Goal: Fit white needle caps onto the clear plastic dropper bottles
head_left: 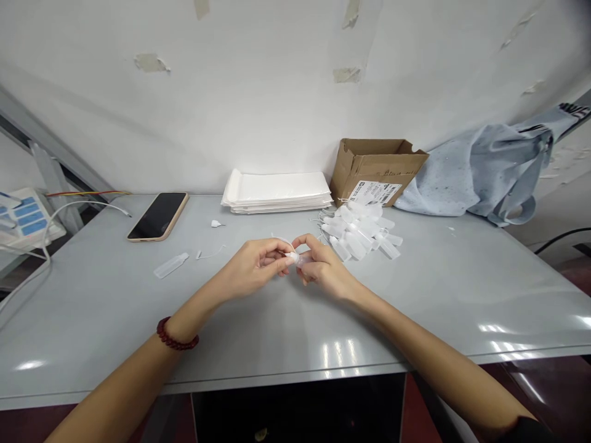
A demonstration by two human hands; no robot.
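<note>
Head view: phone [157,216] lies left of the white stack [279,189]; loose bottle [171,266], left of the stack, nearer the viewer; left hand [256,263], before the stack, pinches a white cap [292,257] between closed fingertips; small bottle [302,260], before the stack, meets the cap; right hand [327,269] holds it, fingers curled round; bottle pile [357,232], right of the stack; carton [369,169], beside the stack.

From here I see a small translucent bottle [303,260], partly hidden in the right hand [325,271], tipped sideways, its white top [292,257] between the left hand's [256,264] fingertips.
</note>
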